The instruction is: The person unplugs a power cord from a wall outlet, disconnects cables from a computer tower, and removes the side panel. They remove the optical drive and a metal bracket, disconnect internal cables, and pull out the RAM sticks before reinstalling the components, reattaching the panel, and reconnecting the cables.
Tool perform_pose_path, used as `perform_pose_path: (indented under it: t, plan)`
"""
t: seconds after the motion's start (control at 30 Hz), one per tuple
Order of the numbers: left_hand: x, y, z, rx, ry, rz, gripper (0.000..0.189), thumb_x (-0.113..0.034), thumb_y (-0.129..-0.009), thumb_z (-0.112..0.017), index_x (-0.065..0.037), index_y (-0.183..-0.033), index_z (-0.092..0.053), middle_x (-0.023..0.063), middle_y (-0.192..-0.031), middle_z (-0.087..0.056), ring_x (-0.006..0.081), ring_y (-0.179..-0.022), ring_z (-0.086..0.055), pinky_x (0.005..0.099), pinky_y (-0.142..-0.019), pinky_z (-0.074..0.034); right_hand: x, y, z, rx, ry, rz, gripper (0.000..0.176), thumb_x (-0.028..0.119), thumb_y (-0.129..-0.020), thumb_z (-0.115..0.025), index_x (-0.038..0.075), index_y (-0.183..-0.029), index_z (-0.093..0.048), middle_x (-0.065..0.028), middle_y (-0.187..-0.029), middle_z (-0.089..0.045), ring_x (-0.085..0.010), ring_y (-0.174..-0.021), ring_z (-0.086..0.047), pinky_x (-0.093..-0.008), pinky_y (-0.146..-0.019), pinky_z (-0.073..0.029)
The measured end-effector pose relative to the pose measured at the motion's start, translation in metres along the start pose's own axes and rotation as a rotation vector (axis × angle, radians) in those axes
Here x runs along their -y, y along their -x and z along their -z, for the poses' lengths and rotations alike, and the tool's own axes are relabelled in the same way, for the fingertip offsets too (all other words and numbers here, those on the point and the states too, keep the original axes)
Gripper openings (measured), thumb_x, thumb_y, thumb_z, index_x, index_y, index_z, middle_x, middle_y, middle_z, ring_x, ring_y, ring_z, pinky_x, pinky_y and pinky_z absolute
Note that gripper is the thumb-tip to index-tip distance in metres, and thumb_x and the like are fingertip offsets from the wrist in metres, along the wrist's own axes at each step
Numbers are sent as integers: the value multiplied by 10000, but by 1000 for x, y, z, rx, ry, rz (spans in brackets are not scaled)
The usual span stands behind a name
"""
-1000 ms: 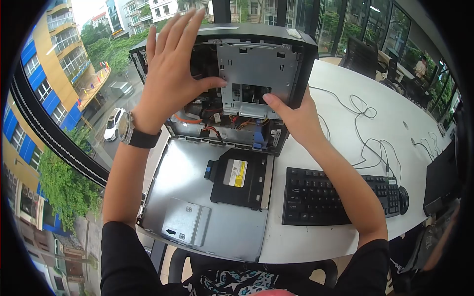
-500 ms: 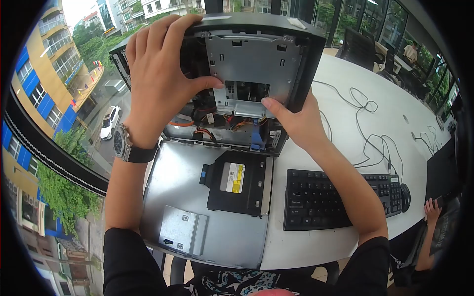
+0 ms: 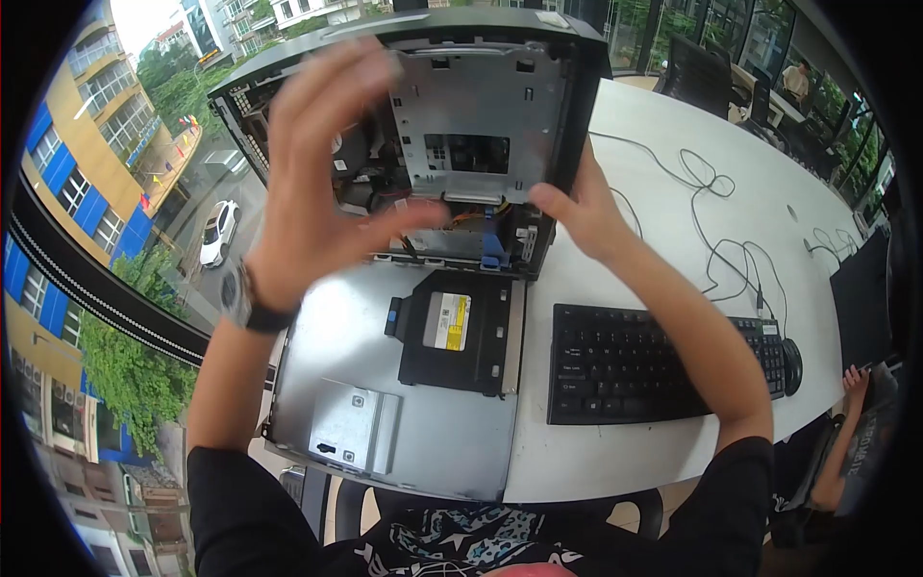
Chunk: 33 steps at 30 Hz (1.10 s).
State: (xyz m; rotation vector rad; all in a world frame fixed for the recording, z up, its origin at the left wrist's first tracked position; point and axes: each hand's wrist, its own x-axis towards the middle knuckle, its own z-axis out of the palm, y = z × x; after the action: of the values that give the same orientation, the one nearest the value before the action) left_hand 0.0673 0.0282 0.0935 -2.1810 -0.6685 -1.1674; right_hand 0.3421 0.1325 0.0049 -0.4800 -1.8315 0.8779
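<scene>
A black computer case [image 3: 577,106] stands open at the far side of the table, its grey metal bracket [image 3: 471,106] and cables facing me. My left hand [image 3: 322,192], a watch on its wrist, is raised in front of the case, fingers apart and blurred, holding nothing. My right hand [image 3: 582,207] grips the right edge of the case, thumb on the near side and fingers behind it. Nearer to me lies a silver side panel [image 3: 452,433]. On it rest a black optical drive [image 3: 471,337] with a yellow-and-white label and a small metal plate [image 3: 356,428].
A black keyboard [image 3: 615,375] lies right of the panel, with a mouse [image 3: 791,365] at its end. Thin cables [image 3: 707,212] cross the white table [image 3: 663,144]. Another person's arm [image 3: 838,442] shows at the right edge. A window is on the left.
My left hand has come off the case top and bracket, and its fingers have spread. The case appears slightly higher and further left, with my right hand still on its edge.
</scene>
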Motion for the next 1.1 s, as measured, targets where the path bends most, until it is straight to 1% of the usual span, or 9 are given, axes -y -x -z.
perform_pose_path:
  t: [0.03, 0.1, 0.17, 0.2, 0.3, 0.37, 0.77, 0.93, 1.1]
  plan:
    - [-22, 8, 5, 119, 74, -35, 995, -449, -687, -939, -54, -1461, -452, 151, -1400, -556, 336, -1361, -491, 497, -1080, -410, -4, 0, 9, 40, 1, 24, 1080, 465, -857, -793, 58, -1623, -150, -209, -1464, -459, -293, -1339, -481, -427, -1117, -383]
    - [-56, 27, -6, 522, 518, 44, 960, -452, -703, -927, -72, -1462, -478, 178, -1404, -552, 372, -1328, -517, 502, -1098, -393, -9, 6, 16, 100, -28, 72, 1058, 555, -890, -719, 62, -1630, -146, -206, -1455, -468, -285, -1327, -479, -434, -1114, -378]
    - [-80, 39, -18, 885, 623, 125, 1114, -605, -716, -851, -71, -1567, -371, 251, -1573, -381, 430, -1464, -356, 545, -1190, -297, -20, 15, 14, 90, -43, 67, 1040, 556, -907, -697, 60, -1632, -140, -207, -1453, -467, -286, -1328, -477, -436, -1115, -376]
    - [-84, 44, -21, 876, 613, 127, 1114, -605, -716, -851, -71, -1567, -371, 251, -1573, -381, 430, -1464, -356, 545, -1190, -297, -28, 18, 14, 91, -55, 66, 1022, 558, -924, -674, 57, -1634, -135, -209, -1451, -467, -287, -1329, -475, -438, -1116, -374]
    - [-86, 58, -27, 1084, 531, 253, 1264, -684, -629, -856, -74, -1596, -316, 287, -1650, -220, 449, -1548, -179, 565, -1245, -173, -36, 27, 15, 148, -38, 81, 958, 564, -972, -592, 37, -1632, -140, -203, -1502, -439, -294, -1358, -456, -430, -1136, -348]
    - [-86, 53, -30, 1100, 477, 242, 1257, -687, -629, -855, -84, -1595, -323, 288, -1648, -225, 445, -1547, -186, 573, -1245, -167, -34, 30, 19, 174, -86, 63, 897, 554, -1006, -526, 30, -1630, -154, -195, -1551, -410, -308, -1397, -433, -427, -1151, -329]
    - [-91, 48, -19, 1125, 361, 288, 1297, -705, -544, -889, -139, -1587, -364, 268, -1643, -255, 464, -1522, -235, 588, -1202, -230, -35, 33, 20, 177, -117, 18, 829, 519, -1025, -507, 39, -1623, -193, -190, -1551, -420, -302, -1413, -422, -427, -1153, -334]
    - [-84, 53, -21, 1034, 502, 341, 1218, -600, -571, -925, -129, -1564, -400, 253, -1579, -350, 468, -1412, -370, 602, -1169, -282, -32, 31, 21, 187, -138, 22, 822, 518, -1030, -509, 42, -1623, -196, -182, -1552, -421, -295, -1411, -425, -418, -1144, -344]
    - [-93, 33, -11, 920, 370, 248, 1082, -517, -609, -911, -144, -1522, -465, 246, -1536, -398, 453, -1375, -413, 604, -1157, -302, -31, 32, 21, 179, -115, 22, 813, 536, -1034, -492, 55, -1623, -203, -178, -1550, -425, -295, -1397, -443, -418, -1137, -354]
